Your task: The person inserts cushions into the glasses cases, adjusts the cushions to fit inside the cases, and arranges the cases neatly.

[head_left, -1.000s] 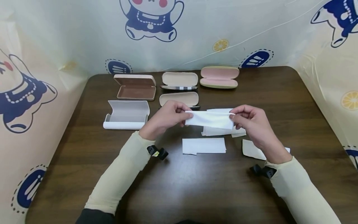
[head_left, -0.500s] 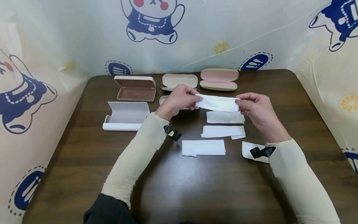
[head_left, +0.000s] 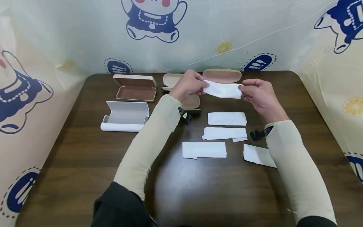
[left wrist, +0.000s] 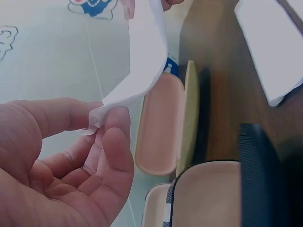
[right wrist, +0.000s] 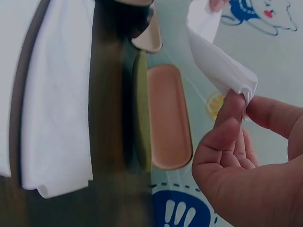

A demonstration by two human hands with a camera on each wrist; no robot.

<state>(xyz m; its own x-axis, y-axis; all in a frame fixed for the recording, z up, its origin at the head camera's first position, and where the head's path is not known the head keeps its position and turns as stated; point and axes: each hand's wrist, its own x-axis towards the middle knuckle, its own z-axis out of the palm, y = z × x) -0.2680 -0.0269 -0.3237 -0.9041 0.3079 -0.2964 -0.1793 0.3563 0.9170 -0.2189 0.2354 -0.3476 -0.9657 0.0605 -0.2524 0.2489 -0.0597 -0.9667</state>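
The left hand (head_left: 189, 85) and right hand (head_left: 261, 98) pinch opposite ends of a folded white cloth (head_left: 222, 90), raised above the wooden table (head_left: 71, 164) and hiding the lower half of the pink-lined glasses case (head_left: 222, 75) from the head view. The left arm partly blocks the front beige-lined glasses case (head_left: 191, 102). Three folded cloths (head_left: 227, 119) lie nearer; the right sleeve (head_left: 296, 170) overlaps another cloth (head_left: 258, 154).

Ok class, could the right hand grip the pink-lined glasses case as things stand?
Probably not without letting go: the right hand pinches one end of the white cloth, though the pink-lined glasses case looks close.
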